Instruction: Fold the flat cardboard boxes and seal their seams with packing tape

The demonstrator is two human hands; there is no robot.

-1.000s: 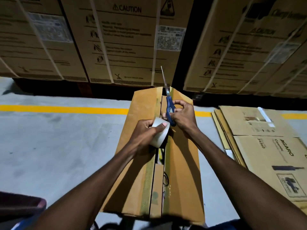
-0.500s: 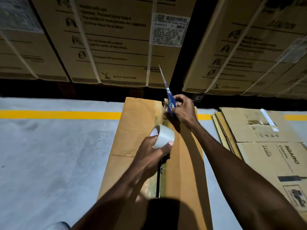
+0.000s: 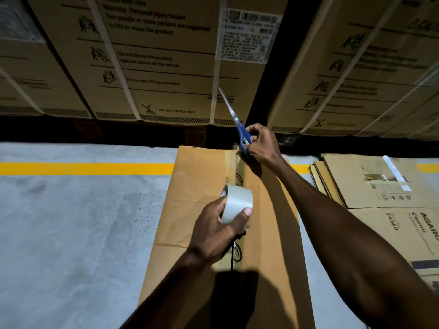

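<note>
A folded brown cardboard box (image 3: 197, 191) stands in front of me, its two top flaps meeting at a centre seam (image 3: 238, 176). My left hand (image 3: 218, 226) grips a roll of clear packing tape (image 3: 237, 204) above the middle of the seam. At the box's far edge my right hand (image 3: 260, 146) holds blue-handled scissors (image 3: 243, 136), blades closed and pointing up and away. That hand's fingers rest at the far end of the seam. Whether tape is stretched between the roll and the far edge I cannot tell.
A stack of flat cardboard boxes (image 3: 384, 186) lies on the floor to the right. Large strapped cartons (image 3: 166, 62) form a wall right behind the box. A yellow line (image 3: 85, 168) crosses the grey concrete floor (image 3: 71, 233) on the left.
My right hand with the scissors moved from mid-seam to the box's far edge. My left hand drew the tape roll back along the seam toward me. The flaps now lie flatter.
</note>
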